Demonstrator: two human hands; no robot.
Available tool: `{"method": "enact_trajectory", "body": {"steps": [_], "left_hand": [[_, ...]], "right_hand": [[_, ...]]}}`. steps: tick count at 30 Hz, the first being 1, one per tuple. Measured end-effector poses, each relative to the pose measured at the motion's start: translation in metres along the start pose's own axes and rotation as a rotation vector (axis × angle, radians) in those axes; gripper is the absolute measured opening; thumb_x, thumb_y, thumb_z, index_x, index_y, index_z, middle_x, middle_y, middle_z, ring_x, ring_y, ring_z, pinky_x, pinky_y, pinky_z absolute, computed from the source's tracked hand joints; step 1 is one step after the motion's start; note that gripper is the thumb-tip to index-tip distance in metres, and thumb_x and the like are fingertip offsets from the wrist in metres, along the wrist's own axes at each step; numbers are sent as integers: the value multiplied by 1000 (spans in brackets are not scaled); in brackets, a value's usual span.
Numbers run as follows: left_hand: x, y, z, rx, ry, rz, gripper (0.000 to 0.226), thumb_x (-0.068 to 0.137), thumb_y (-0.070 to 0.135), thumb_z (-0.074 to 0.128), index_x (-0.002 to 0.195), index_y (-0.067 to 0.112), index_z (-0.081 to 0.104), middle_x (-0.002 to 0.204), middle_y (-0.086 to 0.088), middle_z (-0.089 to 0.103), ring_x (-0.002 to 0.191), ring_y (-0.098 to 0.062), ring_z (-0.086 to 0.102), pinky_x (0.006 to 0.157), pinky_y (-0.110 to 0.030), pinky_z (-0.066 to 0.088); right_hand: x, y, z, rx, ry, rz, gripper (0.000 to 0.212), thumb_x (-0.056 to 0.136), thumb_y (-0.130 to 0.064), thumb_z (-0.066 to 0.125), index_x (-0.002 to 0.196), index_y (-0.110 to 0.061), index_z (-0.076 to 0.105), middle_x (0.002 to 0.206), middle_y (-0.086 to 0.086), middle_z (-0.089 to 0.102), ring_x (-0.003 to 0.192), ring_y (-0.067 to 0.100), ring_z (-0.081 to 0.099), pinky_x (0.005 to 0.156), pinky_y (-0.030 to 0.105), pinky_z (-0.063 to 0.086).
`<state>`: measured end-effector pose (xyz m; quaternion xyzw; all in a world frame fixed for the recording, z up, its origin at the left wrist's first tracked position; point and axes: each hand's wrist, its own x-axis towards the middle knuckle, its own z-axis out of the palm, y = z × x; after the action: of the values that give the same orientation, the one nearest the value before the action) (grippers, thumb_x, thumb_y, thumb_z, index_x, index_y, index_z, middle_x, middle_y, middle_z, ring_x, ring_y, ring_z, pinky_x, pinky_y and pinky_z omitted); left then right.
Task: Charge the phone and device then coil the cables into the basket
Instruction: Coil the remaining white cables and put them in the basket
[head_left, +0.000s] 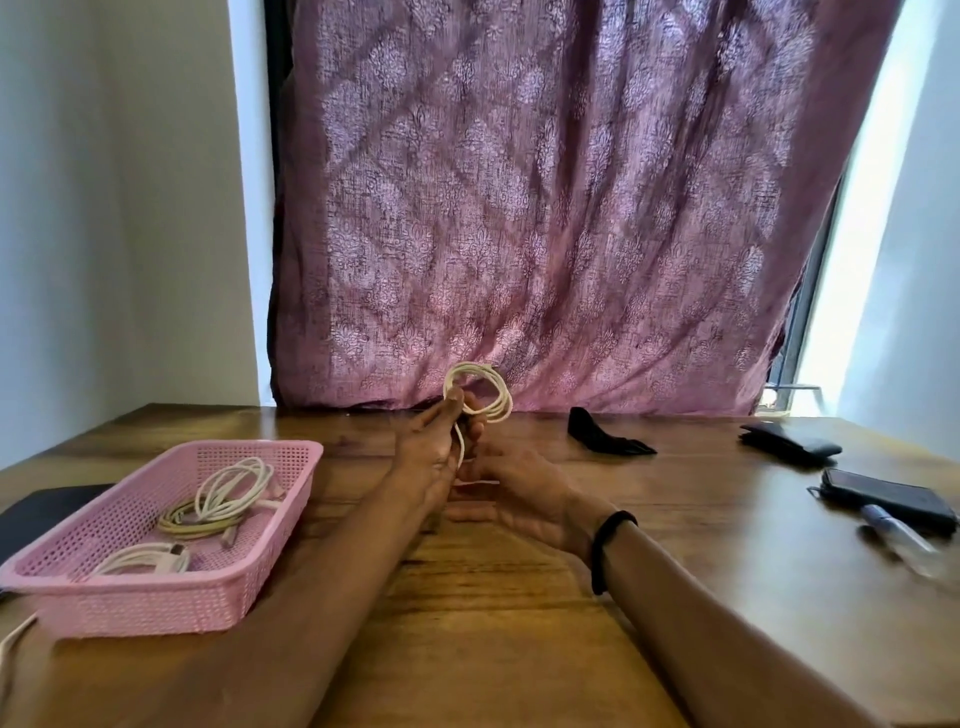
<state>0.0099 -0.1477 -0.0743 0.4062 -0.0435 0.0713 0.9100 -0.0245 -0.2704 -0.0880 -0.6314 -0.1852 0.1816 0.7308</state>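
Note:
A white cable (485, 392) is wound into a small coil above the middle of the wooden table (493, 623). My left hand (431, 449) pinches the coil at its lower left side. A loose tail of the cable runs down between both hands. My right hand (511, 493) lies just below and right of the left, fingers around that tail. The pink plastic basket (156, 597) stands at the left and holds coiled white cables (223, 499), with another white cable (150, 561) near its front. A dark phone (883, 499) lies at the right.
A black wallet-like case (789, 441) and a black folded item (597, 434) lie at the back right. A pen-like object (893, 530) rests beside the phone. A dark flat device (41, 512) sits behind the basket. A purple curtain (545, 208) hangs behind the table.

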Motion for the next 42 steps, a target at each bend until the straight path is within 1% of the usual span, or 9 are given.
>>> {"method": "enact_trajectory", "body": {"steps": [6, 9, 12, 15, 23, 29, 34, 38, 42], "left_hand": [[3, -1, -9, 232, 50, 135, 17, 97, 14, 67, 81, 10, 73, 64, -3, 69, 47, -10, 60, 39, -20, 49], [15, -5, -20, 400, 94, 264, 18, 95, 20, 71, 78, 17, 77, 67, -4, 70, 54, -10, 56, 53, -25, 48], [15, -8, -24, 541, 73, 367, 16, 94, 28, 73, 83, 19, 80, 68, -3, 72, 58, -8, 55, 60, -29, 44], [13, -12, -24, 620, 44, 403, 19, 95, 29, 72, 93, 12, 81, 63, 6, 69, 55, -3, 57, 60, -28, 47], [10, -13, -26, 646, 56, 419, 20, 95, 26, 72, 99, 9, 81, 69, -1, 74, 59, -8, 66, 58, -27, 55], [-2, -11, -6, 583, -267, 247, 12, 98, 13, 65, 92, 14, 76, 75, 5, 77, 71, -4, 72, 62, -17, 57], [-4, -8, -6, 549, -341, 107, 14, 101, 16, 60, 95, 12, 72, 81, 3, 77, 76, -6, 73, 68, -20, 59], [-6, -7, -5, 523, -332, 80, 16, 102, 19, 60, 94, 13, 72, 86, 0, 77, 81, -10, 73, 68, -21, 59], [-15, -7, 4, 533, -321, -21, 22, 103, 17, 54, 93, 12, 73, 84, -4, 75, 79, -14, 72, 75, -29, 56]], "right_hand": [[-6, -5, -18, -502, 373, -174, 10, 92, -13, 77, 101, -8, 77, 90, 12, 79, 66, 11, 62, 65, 28, 52], [-5, -10, -23, -924, 513, -433, 7, 92, -22, 76, 98, -22, 81, 90, -6, 78, 75, 0, 67, 72, 23, 55], [-2, -5, -22, -1132, 636, -644, 17, 96, -9, 67, 101, -18, 80, 106, -2, 56, 83, 0, 57, 76, 11, 47], [-4, -6, -22, -1130, 703, -735, 21, 98, -3, 63, 106, -14, 79, 104, -2, 47, 85, -2, 52, 75, 4, 41], [-3, -4, -13, -1029, 683, -808, 8, 95, -13, 69, 96, -10, 76, 111, -6, 53, 95, 5, 63, 84, 20, 57], [2, -6, -30, -802, 919, -676, 11, 86, -16, 83, 83, -19, 73, 96, -2, 65, 89, 17, 69, 76, 24, 59], [2, -8, -35, -666, 1001, -672, 14, 82, -19, 87, 86, -20, 74, 86, -3, 74, 80, 8, 72, 74, 18, 59], [-1, -12, -31, -765, 1002, -750, 13, 83, -10, 85, 89, -15, 75, 91, -2, 69, 79, 8, 68, 71, 9, 52], [-1, -7, -32, -886, 942, -766, 12, 85, -3, 81, 88, -13, 75, 91, -2, 69, 80, 11, 67, 71, 17, 54]]}}
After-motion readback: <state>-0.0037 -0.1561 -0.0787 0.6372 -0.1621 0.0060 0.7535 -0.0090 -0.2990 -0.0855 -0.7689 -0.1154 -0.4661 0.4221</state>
